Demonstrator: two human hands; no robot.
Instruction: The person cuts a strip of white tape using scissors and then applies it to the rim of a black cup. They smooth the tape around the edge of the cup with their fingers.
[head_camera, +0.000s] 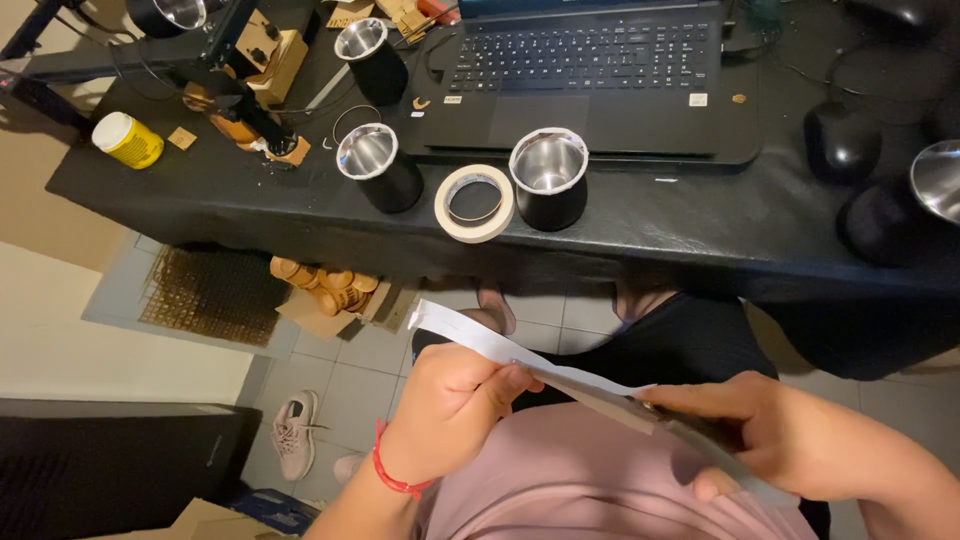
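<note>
Black tabletop (640, 225) fills the upper frame, its right end cut off, with a dark laptop (590, 80) at the back whose screen runs out of view. Three steel-lined black tumblers stand along it, one by the front edge (549, 178), one left of it (377, 166), one further back (370, 58), and a roll of masking tape (475, 203) lies flat between the front two. Down low, both hands are closed on a long white strip (520, 355): left hand (450, 410) pinches it near the middle, right hand (790, 440) clamps the lower end, where the strip turns dark and hard to make out. Its long axis slants, free end pointing up-left toward the floor tiles.
</note>
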